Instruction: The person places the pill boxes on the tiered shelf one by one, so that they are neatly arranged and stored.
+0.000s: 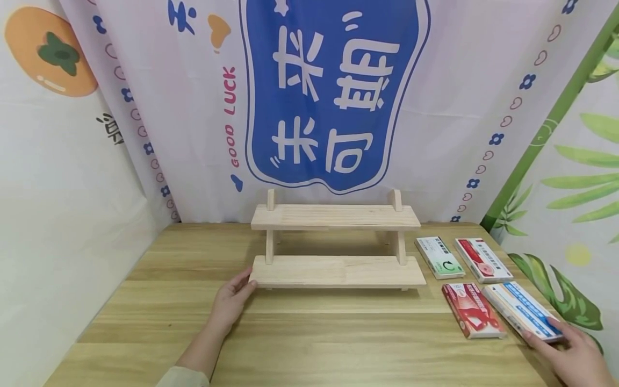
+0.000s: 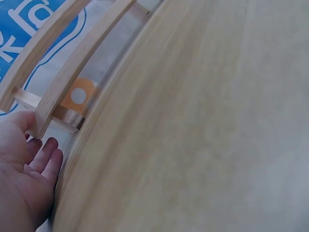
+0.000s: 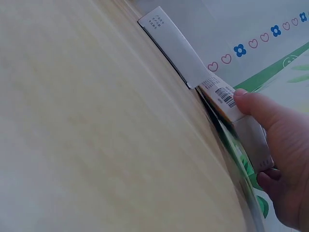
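A two-tier pale wooden shelf (image 1: 333, 270) stands at the back of the table. My left hand (image 1: 231, 299) pinches the left end of its lower board, thumb and fingers at the edge, also visible in the left wrist view (image 2: 26, 169). At the right, my right hand (image 1: 577, 352) grips the near end of a blue-and-white medicine box (image 1: 522, 309). In the right wrist view, the thumb lies on that box's barcoded side (image 3: 224, 96), and its near end looks raised off the table. Beside it on the left lies a red medicine box (image 1: 473, 312).
Behind these lie a green-and-white medicine box (image 1: 440, 258) and a white-and-red one (image 1: 483, 260), right of the shelf. Printed cloth (image 1: 208, 118) hangs just behind the wood-grain table (image 1: 309, 344) and along both sides.
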The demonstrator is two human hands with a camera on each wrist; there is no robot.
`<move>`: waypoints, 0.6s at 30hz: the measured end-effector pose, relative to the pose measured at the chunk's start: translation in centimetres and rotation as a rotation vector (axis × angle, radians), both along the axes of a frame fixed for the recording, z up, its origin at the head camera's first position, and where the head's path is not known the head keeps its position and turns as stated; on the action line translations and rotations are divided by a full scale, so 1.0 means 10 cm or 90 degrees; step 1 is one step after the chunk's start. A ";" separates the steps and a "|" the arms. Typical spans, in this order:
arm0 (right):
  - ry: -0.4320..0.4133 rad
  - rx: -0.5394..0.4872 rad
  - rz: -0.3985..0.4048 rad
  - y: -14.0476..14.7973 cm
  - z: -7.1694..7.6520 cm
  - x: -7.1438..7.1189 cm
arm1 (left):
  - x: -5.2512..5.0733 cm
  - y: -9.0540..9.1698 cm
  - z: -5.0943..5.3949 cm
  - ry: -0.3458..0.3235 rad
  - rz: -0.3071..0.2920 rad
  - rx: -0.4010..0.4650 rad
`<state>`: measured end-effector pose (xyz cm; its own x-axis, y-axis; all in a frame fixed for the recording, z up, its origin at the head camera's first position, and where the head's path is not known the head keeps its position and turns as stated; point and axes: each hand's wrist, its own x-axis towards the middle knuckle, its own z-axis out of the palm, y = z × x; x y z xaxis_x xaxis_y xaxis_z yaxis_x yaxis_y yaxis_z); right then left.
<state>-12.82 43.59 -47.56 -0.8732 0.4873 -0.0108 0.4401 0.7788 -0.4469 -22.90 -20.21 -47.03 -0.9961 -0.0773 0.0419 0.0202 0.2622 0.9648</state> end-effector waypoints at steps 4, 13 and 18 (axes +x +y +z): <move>0.027 -0.011 -0.017 -0.04 0.05 0.00 | 0.00 -0.01 -0.01 -0.009 -0.007 0.008; 0.068 -0.036 -0.012 -0.18 0.27 -0.04 | -0.01 -0.01 -0.01 -0.012 -0.008 0.007; 0.096 -0.048 0.047 -0.27 0.44 -0.10 | -0.01 -0.01 -0.02 -0.002 -0.007 0.011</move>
<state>-13.77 40.92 -43.17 -0.9008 0.4252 0.0885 0.3073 0.7679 -0.5620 -23.05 -20.27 -47.23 -0.9970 -0.0677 0.0373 0.0196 0.2454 0.9692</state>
